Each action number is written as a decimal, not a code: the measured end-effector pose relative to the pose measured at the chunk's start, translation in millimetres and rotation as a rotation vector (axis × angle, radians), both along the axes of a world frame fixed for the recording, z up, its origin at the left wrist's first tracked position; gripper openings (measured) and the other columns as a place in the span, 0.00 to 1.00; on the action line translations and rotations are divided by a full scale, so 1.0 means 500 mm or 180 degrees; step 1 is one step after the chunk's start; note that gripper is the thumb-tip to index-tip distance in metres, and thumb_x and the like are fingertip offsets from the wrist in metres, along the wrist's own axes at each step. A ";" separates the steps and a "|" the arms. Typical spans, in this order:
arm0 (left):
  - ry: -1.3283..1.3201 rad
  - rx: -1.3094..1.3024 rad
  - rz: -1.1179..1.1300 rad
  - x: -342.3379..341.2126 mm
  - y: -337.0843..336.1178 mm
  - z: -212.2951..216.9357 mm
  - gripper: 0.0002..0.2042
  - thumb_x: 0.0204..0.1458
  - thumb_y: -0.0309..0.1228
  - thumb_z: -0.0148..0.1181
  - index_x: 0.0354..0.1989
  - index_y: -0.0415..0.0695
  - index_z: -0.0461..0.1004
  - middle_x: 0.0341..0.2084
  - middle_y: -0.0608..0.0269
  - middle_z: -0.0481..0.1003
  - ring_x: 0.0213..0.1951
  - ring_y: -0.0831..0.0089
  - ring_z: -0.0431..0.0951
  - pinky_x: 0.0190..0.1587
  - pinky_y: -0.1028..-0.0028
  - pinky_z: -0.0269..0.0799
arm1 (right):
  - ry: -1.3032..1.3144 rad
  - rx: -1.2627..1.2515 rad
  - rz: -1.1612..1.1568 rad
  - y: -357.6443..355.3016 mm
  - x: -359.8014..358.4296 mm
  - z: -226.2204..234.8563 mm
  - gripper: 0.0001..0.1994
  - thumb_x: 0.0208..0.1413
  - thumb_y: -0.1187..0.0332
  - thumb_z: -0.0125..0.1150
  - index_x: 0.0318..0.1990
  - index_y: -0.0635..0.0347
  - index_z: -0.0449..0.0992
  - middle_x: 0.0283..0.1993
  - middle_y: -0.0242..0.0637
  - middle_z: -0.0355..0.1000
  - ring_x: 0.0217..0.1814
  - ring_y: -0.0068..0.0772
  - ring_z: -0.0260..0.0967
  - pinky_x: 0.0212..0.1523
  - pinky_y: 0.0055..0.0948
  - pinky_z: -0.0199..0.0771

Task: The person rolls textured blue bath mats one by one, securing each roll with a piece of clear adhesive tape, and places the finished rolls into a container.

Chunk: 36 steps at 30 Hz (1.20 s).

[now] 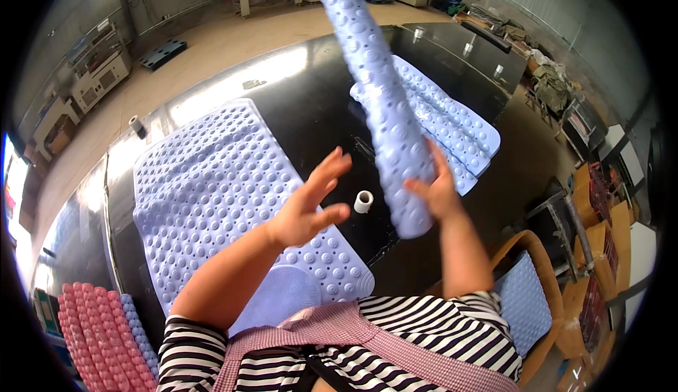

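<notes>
Step in hand: I was handling a rolled bath mat (381,102), pale blue and studded with bumps, held up off the black table (311,102); by my reckoning the rolling was done and the roll was being steadied.
Right hand: my right hand (436,193) gripped the roll near its lower end, fingers wrapped around its side, so the roll slanted up and away from me over the table.
Left hand: my left hand (311,205) was open, fingers spread wide, holding nothing, just beside the roll's lower end without touching it.
Where the roll was: in the air, above the table's middle, its lower end near a small white tube (363,201) standing on the table.
Flat mat: another blue bath mat (226,187) lay spread out on the table under my left forearm, bumps up.
Stack at right: more blue mats (452,127) lay piled behind the roll.
Elsewhere: pink mats (99,339) sat at my lower left, and an orange chair (544,286) with a blue mat on it at my right.
Next move, as I judged: the free left hand needed to close on the roll so it would not spring loose.
</notes>
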<state>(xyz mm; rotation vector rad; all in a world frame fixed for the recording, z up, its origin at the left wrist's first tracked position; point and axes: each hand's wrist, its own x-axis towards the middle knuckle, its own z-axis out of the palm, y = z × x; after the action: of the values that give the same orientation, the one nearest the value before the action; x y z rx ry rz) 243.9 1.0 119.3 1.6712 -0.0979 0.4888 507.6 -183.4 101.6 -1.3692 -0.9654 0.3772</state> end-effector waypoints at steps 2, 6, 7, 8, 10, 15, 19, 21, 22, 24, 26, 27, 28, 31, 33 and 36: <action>0.0064 0.1307 -0.0093 -0.042 0.010 -0.029 0.34 0.56 0.28 0.69 0.72 0.43 0.63 0.77 0.47 0.47 0.78 0.54 0.47 0.75 0.57 0.47 | -0.1262 -0.0312 -0.0510 -0.011 0.161 0.043 0.47 0.39 0.74 0.80 0.72 0.62 0.64 0.68 0.43 0.69 0.69 0.34 0.66 0.69 0.32 0.65; 0.1026 0.1058 0.0322 -0.179 0.024 -0.132 0.28 0.54 0.26 0.71 0.64 0.49 0.72 0.73 0.48 0.59 0.71 0.50 0.63 0.70 0.58 0.62 | -0.3632 -0.2189 -0.1907 -0.046 0.401 0.123 0.44 0.41 0.66 0.78 0.69 0.24 0.67 0.55 0.40 0.73 0.53 0.50 0.73 0.57 0.43 0.74; 0.1165 0.1056 0.0590 -0.215 0.026 -0.156 0.27 0.54 0.27 0.70 0.63 0.48 0.72 0.71 0.48 0.62 0.70 0.50 0.64 0.69 0.57 0.63 | -0.4185 -0.2447 -0.1986 -0.063 0.467 0.112 0.43 0.43 0.65 0.78 0.69 0.23 0.67 0.60 0.40 0.71 0.57 0.47 0.72 0.61 0.44 0.71; 0.1357 0.1071 0.0938 -0.267 0.026 -0.172 0.26 0.54 0.27 0.70 0.63 0.48 0.73 0.69 0.49 0.65 0.69 0.49 0.66 0.68 0.56 0.64 | -0.4144 -0.2766 -0.1932 -0.048 0.488 0.096 0.40 0.45 0.65 0.77 0.69 0.26 0.68 0.64 0.42 0.68 0.65 0.47 0.67 0.68 0.43 0.64; 0.1711 0.1153 0.1495 -0.351 0.017 -0.226 0.23 0.53 0.27 0.69 0.59 0.46 0.76 0.67 0.49 0.68 0.67 0.48 0.68 0.66 0.56 0.66 | -0.4577 -0.3000 -0.1795 -0.072 0.600 0.008 0.37 0.48 0.68 0.73 0.68 0.31 0.70 0.70 0.42 0.64 0.72 0.47 0.60 0.72 0.42 0.58; 0.2394 0.1176 0.2802 -0.603 -0.098 -0.337 0.17 0.49 0.25 0.68 0.50 0.46 0.80 0.65 0.48 0.69 0.64 0.47 0.70 0.64 0.56 0.68 | -0.3273 -0.3375 -0.2010 -0.022 0.642 -0.136 0.34 0.47 0.81 0.56 0.65 0.42 0.72 0.80 0.44 0.52 0.82 0.45 0.48 0.76 0.45 0.52; 0.2610 0.1886 0.3665 -0.706 -0.189 -0.360 0.13 0.49 0.27 0.66 0.45 0.43 0.80 0.65 0.43 0.67 0.65 0.44 0.67 0.67 0.55 0.62 | -0.2848 -0.4083 -0.2443 -0.027 0.621 -0.109 0.33 0.52 0.74 0.60 0.68 0.37 0.70 0.84 0.37 0.41 0.86 0.45 0.32 0.79 0.56 0.36; 0.2653 0.2037 0.4242 -0.767 -0.215 -0.394 0.15 0.51 0.28 0.65 0.48 0.42 0.79 0.67 0.42 0.66 0.66 0.43 0.64 0.69 0.53 0.58 | -0.3547 -0.2620 -0.2634 0.012 0.560 -0.112 0.29 0.54 0.74 0.61 0.66 0.48 0.72 0.80 0.44 0.50 0.83 0.52 0.42 0.78 0.52 0.43; 0.2685 0.1952 0.4578 -0.797 -0.225 -0.414 0.16 0.52 0.28 0.64 0.50 0.42 0.78 0.67 0.42 0.65 0.67 0.43 0.63 0.70 0.53 0.56 | -0.3694 -0.1427 -0.2441 0.023 0.521 -0.120 0.27 0.55 0.74 0.61 0.65 0.53 0.73 0.79 0.47 0.53 0.81 0.53 0.47 0.78 0.50 0.46; 0.3145 0.2070 0.4903 -0.882 -0.281 -0.432 0.19 0.55 0.29 0.62 0.56 0.39 0.75 0.68 0.41 0.63 0.68 0.43 0.62 0.71 0.53 0.55 | -0.2286 -0.0660 -0.1185 0.112 0.262 -0.143 0.20 0.61 0.75 0.61 0.61 0.63 0.73 0.63 0.49 0.72 0.66 0.47 0.68 0.69 0.39 0.65; 0.3297 0.0889 0.5859 -0.938 -0.310 -0.456 0.23 0.59 0.29 0.60 0.62 0.36 0.71 0.66 0.40 0.65 0.68 0.46 0.64 0.70 0.56 0.57 | 0.0064 -0.0726 0.0222 0.107 0.021 -0.190 0.18 0.66 0.72 0.60 0.61 0.66 0.73 0.56 0.38 0.76 0.59 0.32 0.72 0.63 0.32 0.71; 0.3201 0.0528 0.5632 -0.946 -0.307 -0.449 0.24 0.60 0.30 0.59 0.65 0.34 0.68 0.65 0.40 0.67 0.67 0.47 0.66 0.70 0.58 0.59 | 0.0458 -0.1025 0.0481 0.078 -0.068 -0.220 0.21 0.64 0.75 0.60 0.65 0.65 0.71 0.61 0.42 0.73 0.63 0.34 0.71 0.65 0.32 0.70; 0.3080 0.0185 0.5390 -0.940 -0.298 -0.441 0.26 0.62 0.30 0.58 0.67 0.33 0.66 0.64 0.40 0.68 0.67 0.49 0.68 0.70 0.60 0.60 | 0.0706 -0.1359 0.0589 0.049 -0.144 -0.254 0.29 0.62 0.78 0.59 0.71 0.67 0.63 0.67 0.48 0.68 0.68 0.38 0.67 0.68 0.36 0.67; 0.3164 0.0457 0.5170 -0.926 -0.288 -0.431 0.26 0.62 0.30 0.56 0.67 0.32 0.65 0.66 0.38 0.67 0.68 0.50 0.68 0.70 0.63 0.60 | 0.0581 -0.1793 0.0748 -0.021 -0.250 -0.376 0.39 0.59 0.79 0.61 0.76 0.71 0.49 0.73 0.55 0.61 0.72 0.42 0.63 0.71 0.36 0.62; 0.3256 0.0619 0.5225 -0.932 -0.296 -0.429 0.26 0.62 0.30 0.57 0.67 0.32 0.65 0.67 0.38 0.66 0.68 0.49 0.67 0.70 0.63 0.60 | 0.0373 -0.2063 0.0832 -0.033 -0.318 -0.329 0.41 0.58 0.75 0.64 0.76 0.73 0.48 0.73 0.57 0.60 0.71 0.41 0.63 0.69 0.33 0.63; 0.3151 0.0450 0.5263 -0.910 -0.296 -0.399 0.26 0.61 0.30 0.56 0.67 0.32 0.65 0.67 0.37 0.66 0.69 0.47 0.65 0.72 0.62 0.58 | 0.0228 -0.1951 0.0712 -0.034 -0.313 -0.352 0.41 0.58 0.75 0.65 0.75 0.73 0.49 0.72 0.56 0.62 0.70 0.41 0.65 0.69 0.33 0.63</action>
<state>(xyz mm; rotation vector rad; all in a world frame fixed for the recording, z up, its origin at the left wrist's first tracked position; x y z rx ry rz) -211.3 -146.8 -80.4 1.6213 2.1104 0.7399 351.0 -200.5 -74.2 -1.7820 -0.9865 0.9430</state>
